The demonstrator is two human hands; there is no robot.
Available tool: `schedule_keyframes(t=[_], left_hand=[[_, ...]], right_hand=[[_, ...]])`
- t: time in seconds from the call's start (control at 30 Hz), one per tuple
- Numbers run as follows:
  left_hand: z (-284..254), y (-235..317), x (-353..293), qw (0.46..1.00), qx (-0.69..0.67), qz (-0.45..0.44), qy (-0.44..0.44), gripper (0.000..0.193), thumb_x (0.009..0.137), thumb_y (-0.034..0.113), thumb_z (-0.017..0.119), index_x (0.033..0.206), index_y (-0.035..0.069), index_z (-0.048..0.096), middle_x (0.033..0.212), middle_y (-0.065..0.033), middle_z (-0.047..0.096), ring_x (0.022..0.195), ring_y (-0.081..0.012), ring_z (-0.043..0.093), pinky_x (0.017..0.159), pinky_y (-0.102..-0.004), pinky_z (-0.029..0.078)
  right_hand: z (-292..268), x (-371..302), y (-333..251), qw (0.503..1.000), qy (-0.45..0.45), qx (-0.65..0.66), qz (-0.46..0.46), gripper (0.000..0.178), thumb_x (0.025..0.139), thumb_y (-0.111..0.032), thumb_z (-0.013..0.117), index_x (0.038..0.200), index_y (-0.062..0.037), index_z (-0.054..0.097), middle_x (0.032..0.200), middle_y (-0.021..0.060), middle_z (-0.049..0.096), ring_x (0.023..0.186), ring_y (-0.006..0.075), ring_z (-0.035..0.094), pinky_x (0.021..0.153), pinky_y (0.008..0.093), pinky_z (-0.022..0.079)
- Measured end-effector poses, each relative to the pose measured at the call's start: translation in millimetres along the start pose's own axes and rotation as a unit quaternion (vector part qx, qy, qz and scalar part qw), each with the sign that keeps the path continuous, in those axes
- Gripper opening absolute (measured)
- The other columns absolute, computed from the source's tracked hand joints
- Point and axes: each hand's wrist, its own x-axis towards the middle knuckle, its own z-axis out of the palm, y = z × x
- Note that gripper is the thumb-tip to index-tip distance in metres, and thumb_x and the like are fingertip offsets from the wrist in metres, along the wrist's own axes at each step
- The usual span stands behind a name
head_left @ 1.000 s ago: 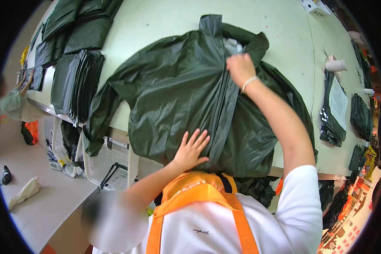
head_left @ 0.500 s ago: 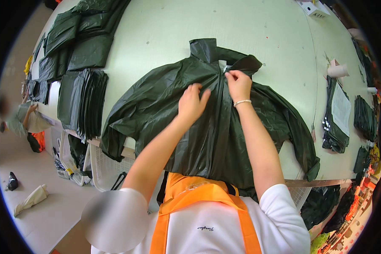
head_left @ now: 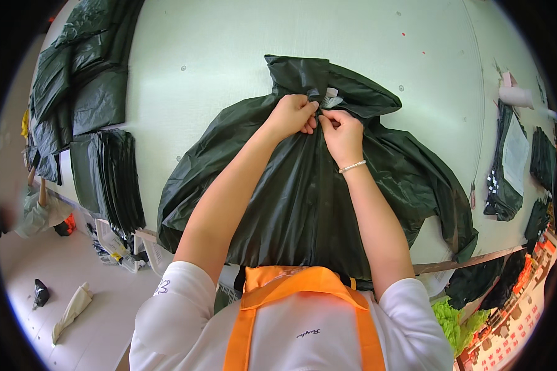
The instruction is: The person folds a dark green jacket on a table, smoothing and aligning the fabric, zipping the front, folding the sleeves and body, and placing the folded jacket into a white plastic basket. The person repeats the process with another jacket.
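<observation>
Left hand point(head_left: 292, 117) and right hand point(head_left: 344, 134) pinched the laid-out green jacket point(head_left: 284, 207) in front; its twelve-o'clock collar point(head_left: 298, 74) gaped open.

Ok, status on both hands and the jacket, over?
Left hand and right hand close together, pinching jacket front below collar. Jacket spread on table, front up. Nothing blocking the hands; folded stack sits off left.

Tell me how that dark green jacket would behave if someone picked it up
The jacket looks floppy, given its creases and limp sleeve. It is probably light, since the material seems thin, and perhaps slippery, judging by its sheen.
</observation>
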Motion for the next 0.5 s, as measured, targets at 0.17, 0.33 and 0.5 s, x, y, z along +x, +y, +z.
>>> schedule_keyframes(t=[0.17, 0.33, 0.5], left_hand=[[0.4, -7.8, -4.2, 0.998, -0.052, 0.041, -0.015, 0.027, 0.096, 0.023, 0.051, 0.078, 0.003, 0.053, 0.061, -0.0042, 0.057, 0.049, -0.0103, 0.056, 0.046, -0.0212, 0.044], [1.5, -11.3, -10.5, 0.991, -0.121, 0.06, 0.006, 0.026, 0.096, 0.021, 0.049, 0.078, 0.003, 0.051, 0.06, -0.0022, 0.053, 0.05, -0.0087, 0.051, 0.048, -0.0219, 0.044], [11.0, -19.8, -14.6, 0.982, -0.15, 0.104, 0.048, 0.023, 0.097, 0.021, 0.048, 0.081, 0.005, 0.051, 0.061, -0.0002, 0.05, 0.052, -0.0076, 0.047, 0.049, -0.0223, 0.041]], right_hand=[[4.5, -3.5, 6.2, 0.993, -0.046, 0.069, 0.082, 0.01, 0.082, -0.002, 0.065, 0.089, 0.005, 0.065, 0.075, 0.0046, 0.065, 0.062, 0.0046, 0.056, 0.059, 0.0209, 0.045], [10.2, -8.3, -4.6, 0.999, -0.018, 0.041, -0.017, 0.008, 0.079, 0.002, 0.061, 0.086, 0.0044, 0.064, 0.076, 0.014, 0.065, 0.065, 0.0218, 0.062, 0.061, 0.03, 0.048], [11.1, -12.0, -12.9, 0.995, 0.008, -0.047, -0.089, 0.01, 0.081, 0.004, 0.058, 0.09, 0.0052, 0.064, 0.083, 0.0154, 0.064, 0.069, 0.0252, 0.063, 0.063, 0.0292, 0.049]])
